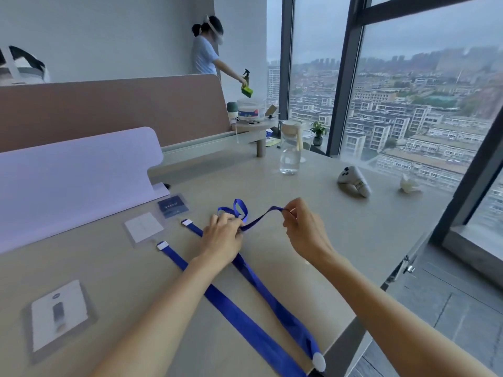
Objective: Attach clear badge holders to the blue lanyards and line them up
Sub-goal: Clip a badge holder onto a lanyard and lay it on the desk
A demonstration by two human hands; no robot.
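Two blue lanyards lie stretched on the beige desk (pixel 340 229): one (pixel 231 303) ends at a clear badge holder with a white card (pixel 143 227), the other (pixel 261 284) at a holder with a dark blue card (pixel 172 205). A third blue lanyard (pixel 258 217) is lifted between my hands, looped behind my left hand. My left hand (pixel 223 235) pinches one part of it; my right hand (pixel 302 227) pinches the strap's end higher up. A third badge holder (pixel 58 317) lies apart at the near left.
A lilac divider panel (pixel 73 180) stands at the left. A clear water bottle (pixel 290 151), a grey controller (pixel 353 180) and a crumpled white paper (pixel 409 184) sit farther back. The desk edge drops off at the right. A person (pixel 206 50) works in the background.
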